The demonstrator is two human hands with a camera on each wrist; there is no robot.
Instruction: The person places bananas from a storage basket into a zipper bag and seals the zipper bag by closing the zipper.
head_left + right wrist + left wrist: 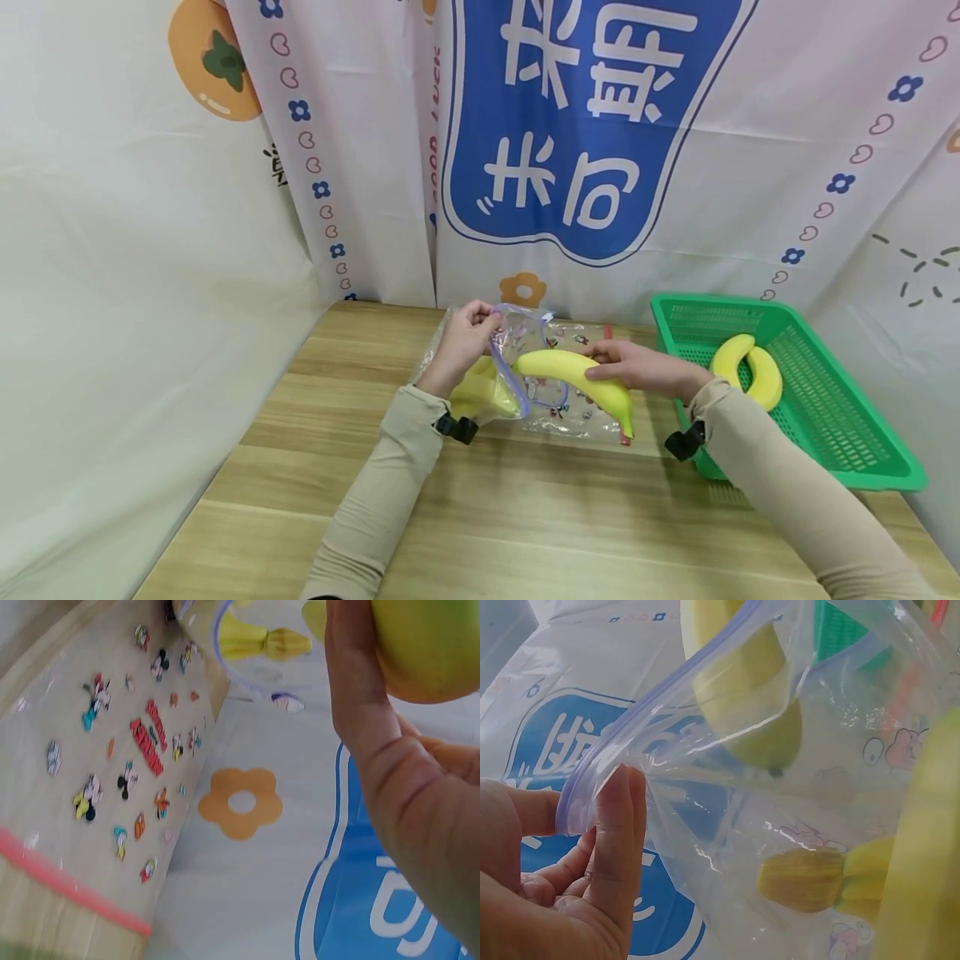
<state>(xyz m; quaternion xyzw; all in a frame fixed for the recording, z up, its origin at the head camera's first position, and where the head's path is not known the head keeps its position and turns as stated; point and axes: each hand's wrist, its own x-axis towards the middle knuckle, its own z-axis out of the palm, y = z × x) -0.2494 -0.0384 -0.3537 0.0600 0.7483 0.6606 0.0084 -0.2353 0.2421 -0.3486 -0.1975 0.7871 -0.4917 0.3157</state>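
Observation:
My left hand (463,340) pinches the purple zip edge of a clear zip bag (512,385) between thumb and fingers. The bag's mouth gapes toward the right. Inside it, yellow bananas (480,390) show through the plastic; a banana's ribbed stem end (799,880) appears in the left wrist view. In my right hand (648,368) is another banana (562,367), held around its middle, stem end hanging down to the right. Its far tip (761,742) overlaps the bag's mouth. In the right wrist view my right hand (405,787) hides part of that banana.
At the right stands a green plastic basket (885,477) with two bananas (765,379) in it. Flat on the wooden table (517,517) lies clear plastic printed with cartoon figures (90,799), with a red strip along one edge. A printed curtain (375,167) hangs behind the table.

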